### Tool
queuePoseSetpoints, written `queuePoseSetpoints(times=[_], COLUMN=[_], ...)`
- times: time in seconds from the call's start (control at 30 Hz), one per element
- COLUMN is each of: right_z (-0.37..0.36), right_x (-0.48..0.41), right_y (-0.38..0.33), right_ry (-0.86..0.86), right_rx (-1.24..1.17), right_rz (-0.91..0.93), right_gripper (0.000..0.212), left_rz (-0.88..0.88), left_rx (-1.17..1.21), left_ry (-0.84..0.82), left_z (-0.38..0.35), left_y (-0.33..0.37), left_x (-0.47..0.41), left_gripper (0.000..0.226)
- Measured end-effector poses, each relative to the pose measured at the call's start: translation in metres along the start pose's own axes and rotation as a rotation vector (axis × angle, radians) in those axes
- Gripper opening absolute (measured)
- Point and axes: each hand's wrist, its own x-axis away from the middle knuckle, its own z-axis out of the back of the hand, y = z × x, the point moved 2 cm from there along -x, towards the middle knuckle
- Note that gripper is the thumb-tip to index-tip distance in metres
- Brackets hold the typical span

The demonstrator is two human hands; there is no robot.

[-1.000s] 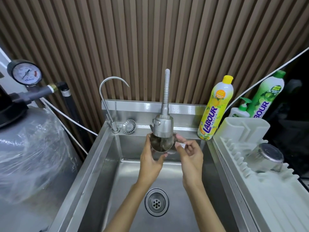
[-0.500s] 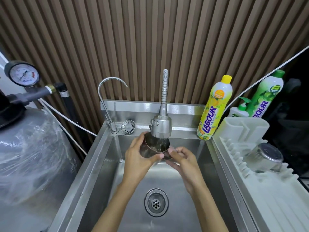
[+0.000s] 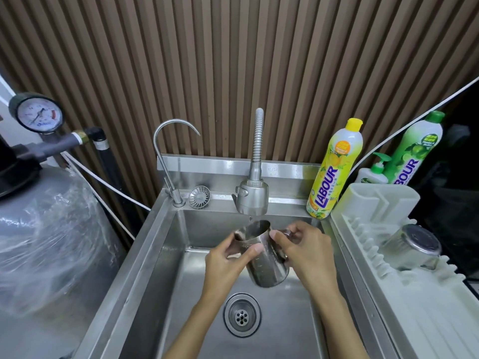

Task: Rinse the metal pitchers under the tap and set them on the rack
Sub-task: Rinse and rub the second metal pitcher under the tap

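A steel pitcher (image 3: 264, 260) hangs over the sink (image 3: 145, 268), tilted with its mouth up toward the tap's spray head (image 3: 252, 199). My left hand (image 3: 224, 263) grips its left wall near the rim. My right hand (image 3: 307, 252) holds its handle side. A thin trickle falls from the spray head just above the rim. A second steel pitcher (image 3: 412, 248) lies upside down on the white rack (image 3: 388, 294) at the right.
A slim gooseneck tap (image 3: 166, 156) and a strainer cap (image 3: 199, 196) stand at the sink's back left. Yellow (image 3: 334, 169) and green (image 3: 414, 151) detergent bottles and a pump bottle (image 3: 374, 174) stand behind the rack. A wrapped tank (image 3: 44, 242) with a gauge (image 3: 39, 114) fills the left.
The pitcher has come down and toward me from right under the spray head, and now tilts with its base toward me. Both hands moved with it.
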Motion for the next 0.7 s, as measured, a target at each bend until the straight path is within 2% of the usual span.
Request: queuePoseSetpoints(times=[0.1, 0.13, 0.27, 0.37, 0.5, 0.6, 0.7], right_z=[0.001, 0.0, -0.017, -0.033, -0.049, -0.049, -0.03], right_x=[-0.002, -0.001, 0.001, 0.001, 0.003, 0.004, 0.005], right_y=[0.005, 0.006, 0.012, 0.017, 0.023, 0.023, 0.014], right_ry=[-0.156, -0.211, -0.31, -0.327, -0.303, -0.176, -0.065], right_rx=[-0.284, -0.388, -0.656, -0.881, -1.127, -1.145, -0.844], right_rz=[-0.15, -0.196, -0.275, -0.287, -0.286, -0.176, -0.062], right_gripper=[0.027, 0.026, 0.023, 0.012, 0.012, 0.018, 0.019], left_rz=[0.003, -0.007, -0.103, -0.197, -0.283, -0.242, -0.127], left_rx=[-0.106, -0.161, -0.41, -0.491, -0.459, -0.286, 0.004], left_ry=[0.053, 0.077, 0.1, 0.054, -0.046, -0.07, -0.062], left_z=[0.009, 0.013, 0.027, 0.027, 0.022, 0.015, 0.009], left_y=[0.009, 0.014, 0.032, 0.047, 0.045, 0.031, 0.009], left_x=[0.002, 0.0, -0.013, -0.021, -0.031, -0.03, -0.023], left_gripper=[0.025, 0.026, 0.058, 0.086, 0.083, 0.088, 0.083])
